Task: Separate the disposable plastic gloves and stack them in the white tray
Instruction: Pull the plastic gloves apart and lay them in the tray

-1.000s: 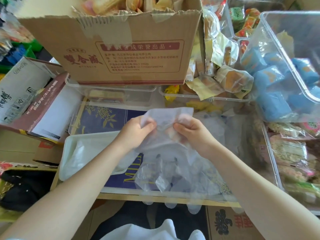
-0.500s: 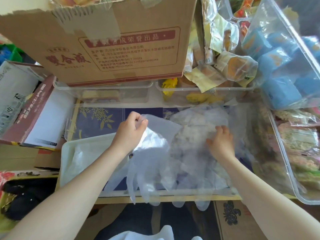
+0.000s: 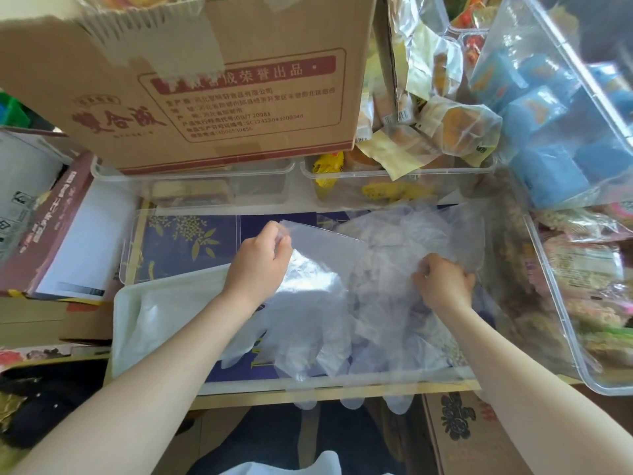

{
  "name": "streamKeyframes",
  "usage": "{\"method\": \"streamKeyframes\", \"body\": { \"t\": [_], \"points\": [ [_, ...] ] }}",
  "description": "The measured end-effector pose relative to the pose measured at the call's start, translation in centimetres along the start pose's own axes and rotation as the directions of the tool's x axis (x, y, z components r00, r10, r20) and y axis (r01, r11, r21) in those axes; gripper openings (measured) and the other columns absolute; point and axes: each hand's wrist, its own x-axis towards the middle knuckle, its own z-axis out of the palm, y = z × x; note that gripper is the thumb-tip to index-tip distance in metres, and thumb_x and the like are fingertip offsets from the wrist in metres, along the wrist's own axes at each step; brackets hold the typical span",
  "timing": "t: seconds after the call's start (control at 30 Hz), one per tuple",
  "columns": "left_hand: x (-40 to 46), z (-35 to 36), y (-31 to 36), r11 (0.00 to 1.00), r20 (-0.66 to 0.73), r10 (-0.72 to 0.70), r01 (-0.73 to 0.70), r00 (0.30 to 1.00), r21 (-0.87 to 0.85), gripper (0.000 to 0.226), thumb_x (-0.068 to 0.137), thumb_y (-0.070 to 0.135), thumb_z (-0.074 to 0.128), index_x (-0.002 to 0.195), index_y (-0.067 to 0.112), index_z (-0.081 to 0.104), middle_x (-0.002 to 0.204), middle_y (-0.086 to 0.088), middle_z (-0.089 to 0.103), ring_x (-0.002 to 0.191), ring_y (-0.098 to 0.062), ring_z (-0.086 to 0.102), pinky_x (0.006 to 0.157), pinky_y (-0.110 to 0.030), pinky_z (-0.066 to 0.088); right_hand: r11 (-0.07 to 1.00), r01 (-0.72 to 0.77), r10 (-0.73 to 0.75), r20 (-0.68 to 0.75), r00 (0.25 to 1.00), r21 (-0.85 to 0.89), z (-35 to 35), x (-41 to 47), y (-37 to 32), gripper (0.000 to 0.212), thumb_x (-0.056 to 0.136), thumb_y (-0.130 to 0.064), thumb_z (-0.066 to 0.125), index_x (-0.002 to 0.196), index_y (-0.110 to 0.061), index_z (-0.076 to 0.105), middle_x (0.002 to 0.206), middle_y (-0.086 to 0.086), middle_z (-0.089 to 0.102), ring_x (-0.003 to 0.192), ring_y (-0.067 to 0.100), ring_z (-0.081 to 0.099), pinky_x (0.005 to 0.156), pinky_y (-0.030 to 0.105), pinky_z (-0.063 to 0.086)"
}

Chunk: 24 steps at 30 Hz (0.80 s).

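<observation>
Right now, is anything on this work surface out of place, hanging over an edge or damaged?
Yes. Fingers of the loose clear plastic gloves droop over the front edge, below the shallow clear bin. The brown cardboard box has a ragged, torn top edge with peeling tape. The left hand pinches one separated glove, not yet in the white tray.

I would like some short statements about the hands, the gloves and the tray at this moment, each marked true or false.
1. The left hand pinches a clear disposable plastic glove at its cuff. True.
2. The right hand rests inside the white rectangular plastic tray. False: it is on the pile of clear gloves, right of the tray.
3. The brown cardboard box stands behind the hands. True.
4. The white tray holds blue packets. False: only thin clear plastic shows in it.
</observation>
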Motion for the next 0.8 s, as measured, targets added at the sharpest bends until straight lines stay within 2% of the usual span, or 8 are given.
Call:
{"method": "streamKeyframes", "body": {
  "t": [0.1,0.17,0.23,0.37,0.5,0.57,0.67,0.8],
  "points": [
    [0.0,-0.5,-0.3,1.0,-0.013,0.0,0.0,1.0,-0.008,0.013,0.097,0.016,0.041,0.087,0.014,0.049,0.061,0.001,0.052,0.062,-0.021,0.051,0.063,-0.039,0.041,0.996,0.059,-0.058,-0.013,0.998,0.06,-0.7,-0.3,-0.2,0.02,0.094,-0.012,0.044,0.107,-0.008,0.059,0.107,0.015,0.061,0.092,0.035,0.057,0.066,0.033,0.04],
    [0.0,-0.9,-0.4,1.0,-0.017,-0.011,0.011,1.0,-0.027,0.014,0.097,0.017,0.041,0.088,0.013,0.052,0.07,-0.008,0.06,0.073,-0.026,0.055,0.067,-0.04,0.043,0.994,0.082,-0.079,-0.04,0.996,0.073,-1.7,-0.7,-0.5,0.016,0.094,-0.013,0.045,0.099,-0.01,0.06,0.101,0.014,0.061,0.086,0.034,0.056,0.065,0.034,0.043],
    [0.1,-1.4,-0.5,0.999,-0.032,-0.012,0.011,0.999,-0.045,0.017,0.098,0.02,0.041,0.085,0.015,0.052,0.073,-0.014,0.061,0.068,-0.025,0.052,0.064,-0.04,0.042,0.972,0.124,-0.117,-0.045,0.992,0.198,-3.1,-0.9,-1.1,0.011,0.092,-0.016,0.052,0.092,-0.011,0.062,0.092,0.01,0.064,0.081,0.031,0.056,0.066,0.034,0.045],
    [0.4,-3.0,-0.2,0.999,-0.078,-0.007,0.004,0.997,-0.036,0.018,0.097,0.025,0.043,0.088,0.015,0.055,0.072,-0.01,0.06,0.062,-0.019,0.049,0.057,-0.032,0.035,0.826,0.36,-0.367,-0.069,0.928,0.434,-7.3,-2.6,-3.7,0.006,0.087,-0.011,0.063,0.084,-0.008,0.066,0.068,-0.004,0.058,0.059,0.009,0.049,0.055,0.01,0.036],
    [0.8,-4.9,0.1,0.995,-0.166,-0.007,-0.009,0.986,-0.095,0.016,0.096,0.026,0.046,0.094,0.015,0.059,0.078,-0.001,0.06,0.077,-0.022,0.054,0.066,-0.03,0.037,0.74,0.486,-0.469,-0.161,0.868,0.465,-10.6,-4.3,-6.4,0.01,0.084,-0.011,0.067,0.078,-0.019,0.067,0.067,-0.009,0.06,0.058,0.003,0.05,0.057,0.009,0.038],
    [1.0,-5.9,0.2,0.993,-0.219,0.004,-0.03,0.976,-0.118,0.017,0.095,0.025,0.049,0.097,0.013,0.061,0.084,0.002,0.06,0.082,-0.019,0.055,0.069,-0.026,0.037,0.727,0.484,-0.409,-0.26,0.875,0.486,-11.4,-4.6,-7.2,0.01,0.082,-0.012,0.068,0.075,-0.018,0.064,0.065,-0.008,0.061,0.055,0.005,0.05,0.055,0.016,0.041],
    [1.0,-7.0,0.2,0.99,-0.281,0.025,-0.064,0.959,-0.129,0.019,0.094,0.022,0.051,0.098,0.007,0.062,0.086,0.003,0.059,0.083,-0.015,0.053,0.069,-0.02,0.033,0.807,0.348,-0.153,-0.399,0.904,0.478,-12.0,-4.3,-7.8,0.008,0.082,-0.021,0.066,0.077,-0.015,0.063,0.069,0.001,0.065,0.063,0.02,0.056,0.06,0.032,0.047],
    [1.0,-7.7,0.0,0.986,-0.277,0.034,-0.078,0.96,-0.147,0.018,0.095,0.022,0.05,0.098,0.008,0.063,0.086,0.003,0.06,0.085,-0.013,0.054,0.071,-0.02,0.035,0.915,0.206,-0.043,-0.422,0.905,0.348,-12.2,-3.5,-8.1,0.019,0.089,-0.031,0.057,0.086,-0.014,0.066,0.085,0.009,0.068,0.078,0.031,0.059,0.065,0.033,0.046]
  ]
}}
